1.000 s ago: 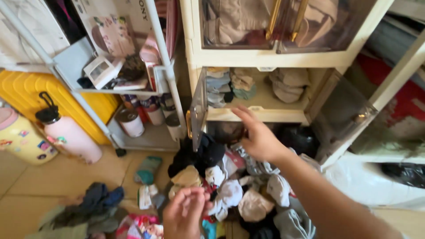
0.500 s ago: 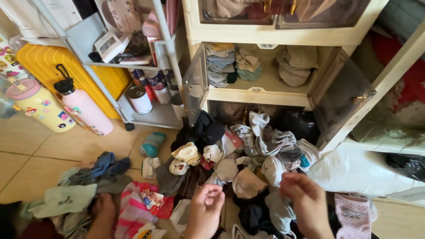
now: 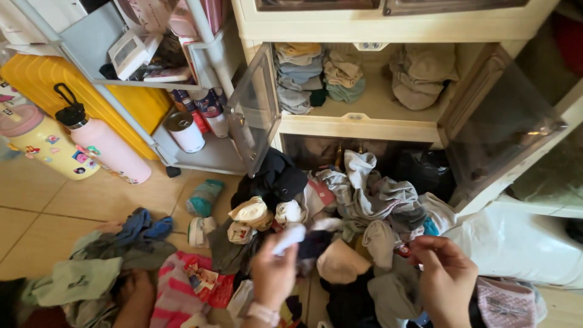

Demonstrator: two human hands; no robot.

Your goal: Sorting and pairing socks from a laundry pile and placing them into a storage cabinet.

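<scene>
- Since a moment ago, left hand (image 3: 274,274) has lifted a white sock (image 3: 289,237), pinched shut.
- Right hand (image 3: 446,276), at three o'clock, looks closed; contents unclear.
- Sock's long axis points toward one o'clock, over the clothes pile (image 3: 358,200).

Warm, soft daylight, brightest on the cabinet door (image 3: 504,133) at right, which shows glare; hands below it are motion-blurred; edges bend.

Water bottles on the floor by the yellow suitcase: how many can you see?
2. A pink bottle with a black cap stands against the yellow suitcase; a yellow stickered bottle with a pink lid sits left of it. Others may be out of frame.
</scene>
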